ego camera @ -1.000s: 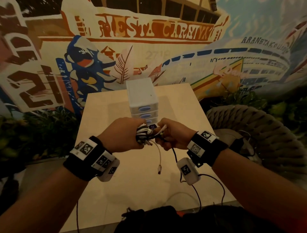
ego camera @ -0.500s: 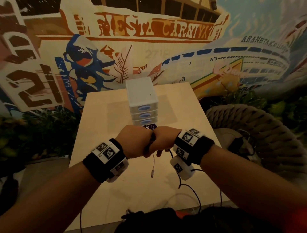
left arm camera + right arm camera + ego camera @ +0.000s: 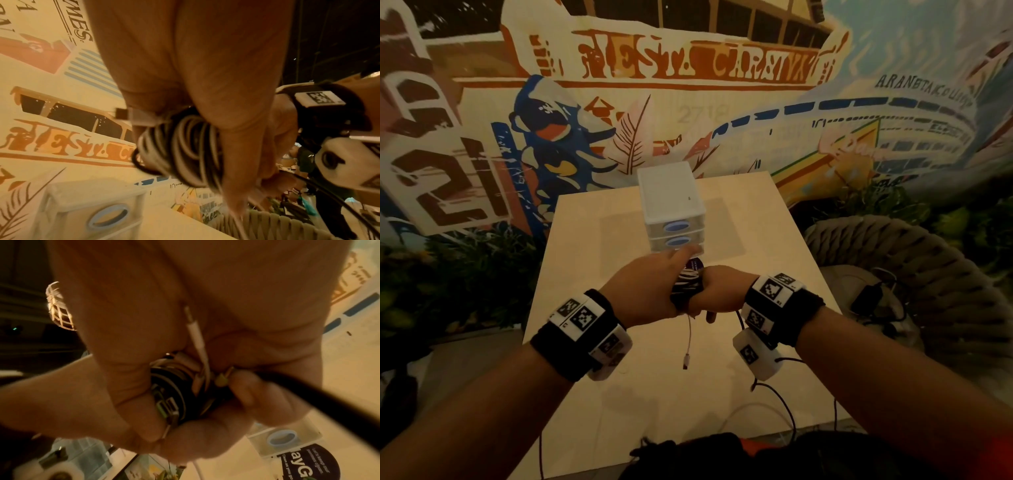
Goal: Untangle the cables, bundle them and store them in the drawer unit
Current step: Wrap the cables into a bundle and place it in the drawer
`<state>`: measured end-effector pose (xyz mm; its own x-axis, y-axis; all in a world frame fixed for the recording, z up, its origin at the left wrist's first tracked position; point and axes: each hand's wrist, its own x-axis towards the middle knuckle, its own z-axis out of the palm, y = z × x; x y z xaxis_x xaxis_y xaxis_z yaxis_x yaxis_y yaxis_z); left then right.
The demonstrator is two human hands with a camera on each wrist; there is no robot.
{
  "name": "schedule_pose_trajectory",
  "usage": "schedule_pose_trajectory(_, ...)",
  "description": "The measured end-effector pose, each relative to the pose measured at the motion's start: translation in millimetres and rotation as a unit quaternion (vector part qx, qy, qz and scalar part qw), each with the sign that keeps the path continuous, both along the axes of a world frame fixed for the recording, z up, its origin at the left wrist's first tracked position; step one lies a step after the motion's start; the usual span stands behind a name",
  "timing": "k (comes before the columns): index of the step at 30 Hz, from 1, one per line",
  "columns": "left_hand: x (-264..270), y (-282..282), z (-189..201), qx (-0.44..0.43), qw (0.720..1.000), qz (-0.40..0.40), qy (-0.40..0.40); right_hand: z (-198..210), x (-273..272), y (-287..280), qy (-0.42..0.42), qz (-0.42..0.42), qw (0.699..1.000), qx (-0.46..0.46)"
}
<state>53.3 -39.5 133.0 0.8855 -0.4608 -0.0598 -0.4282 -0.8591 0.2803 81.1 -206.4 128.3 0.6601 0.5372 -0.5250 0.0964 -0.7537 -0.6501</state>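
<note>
Left hand (image 3: pixel 645 289) wrapped round the cable bundle (image 3: pixel 686 287) (black + white coils), held above the bench (image 3: pixel 592 260), w/ fingers reaching fwd toward the drawer unit (image 3: pixel 671 205). White cable end (image 3: pixel 687 346) hangs from the bundle, connector dangling above the bench. Right hand (image 3: pixel 717 291) butted against the left, fingers curled on the same bundle, pinching a thin wire at it in the right wrist view. Drawer unit just behind both hands, visible drawers closed; purple round sticker (image 3: pixel 693 264) at its base.
</note>
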Motion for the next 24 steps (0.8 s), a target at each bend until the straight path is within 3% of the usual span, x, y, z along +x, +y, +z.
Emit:
schedule_pose_trajectory(3,1,8,2,-0.006,0.999,-0.004,-0.032,-5,6,-7,0.02,-0.028,0.998,0.055)
schedule_pose_trajectory(8,5,11,-6,0.032,0.999,0.005,-0.002,-10,7,-7,0.029,-0.031,0.998,0.047)
schedule_pose_trajectory(13,4,9,-11,0.016,1.0,-0.004,-0.008,-5,6,-8,0.046,-0.02,0.998,0.035)
schedule_pose_trajectory(17,0,4,-7,-0.009,1.0,-0.02,-0.014,1,3,-10,0.041,-0.037,0.994,0.093)
schedule_pose_trajectory(24,5,9,-4,-0.027,0.999,-0.024,0.032,-8,6,-5,-0.039,0.014,0.998,0.048)
